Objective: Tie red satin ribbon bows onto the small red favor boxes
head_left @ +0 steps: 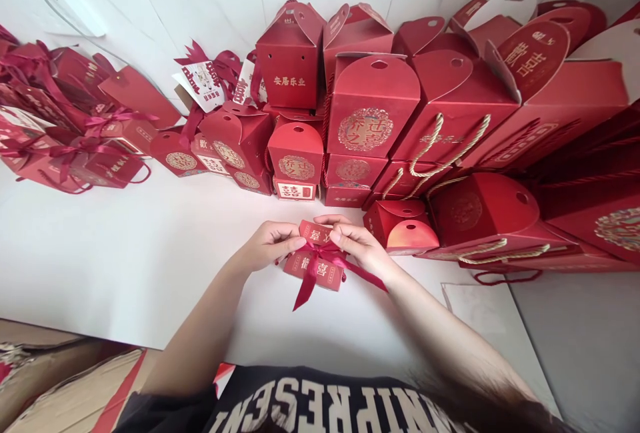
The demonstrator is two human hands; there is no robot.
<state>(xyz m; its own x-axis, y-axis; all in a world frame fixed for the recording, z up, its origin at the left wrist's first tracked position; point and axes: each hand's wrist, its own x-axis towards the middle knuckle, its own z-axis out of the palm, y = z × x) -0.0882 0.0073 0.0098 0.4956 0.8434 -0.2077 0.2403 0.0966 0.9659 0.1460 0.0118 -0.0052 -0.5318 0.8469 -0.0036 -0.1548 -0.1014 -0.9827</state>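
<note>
A small red gift box (313, 267) with pale lettering lies near the middle of the white table, a dark red ribbon (311, 278) tied around it in a bow. On the box's left side, my left hand (273, 244) is closed, thumb and fingers pinching the bow's left loop beside the knot. My right hand (361, 246) pinches the ribbon on the right with thumb and forefinger, its other fingers curled behind the box. Two ribbon tails hang free, one toward my body and one to the right under my right wrist.
Stacked red gift boxes (375, 109) line the wall behind the hands. Ribboned boxes (107, 163) are piled at the left. A small red box (400, 226) stands close to my right hand. Cardboard cartons (65, 386) sit below the table edge at the lower left.
</note>
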